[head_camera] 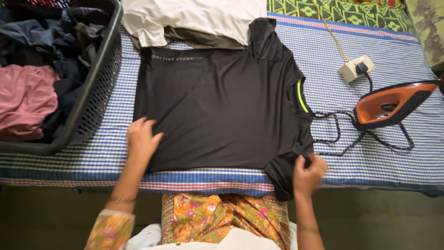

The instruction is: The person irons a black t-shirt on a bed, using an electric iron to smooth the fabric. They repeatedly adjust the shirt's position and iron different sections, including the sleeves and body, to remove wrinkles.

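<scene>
Pressing flat on the black shirt (222, 111), the left hand (141, 139) lies open, fingers spread near the hem, while the right hand (309, 173) pinches the near sleeve. That shirt sprawls across the checked cloth (370, 83), iron (393, 104) standing well right, basket (99, 74) left.

The laundry basket (95, 88) is cut off at the left edge, the white cloth (194, 18) by the top edge; the right hand's fingers (309, 163) are partly hidden in the black shirt's sleeve (282, 171).
</scene>
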